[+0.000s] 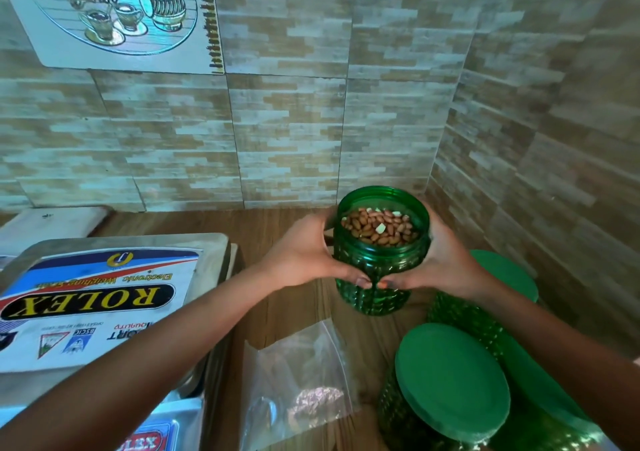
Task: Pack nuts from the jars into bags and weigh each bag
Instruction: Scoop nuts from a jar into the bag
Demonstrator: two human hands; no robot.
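Note:
An open green plastic jar (377, 270) stands upright on the wooden counter, with brown nuts (379, 227) showing in its mouth. My left hand (304, 253) grips its left side and my right hand (440, 263) grips its right side, thumbs meeting at the front. A clear plastic bag (298, 374) lies flat on the counter nearer to me, with a small pinkish clump inside. A weighing scale (104, 298) with a blue and white "ROLEX" label sits at the left.
Closed green jars with green lids (450, 381) stand at the lower right, another lid (509, 274) behind my right wrist. Tiled walls form a corner just behind and to the right of the jar. Bare wooden counter (270, 229) lies between scale and jar.

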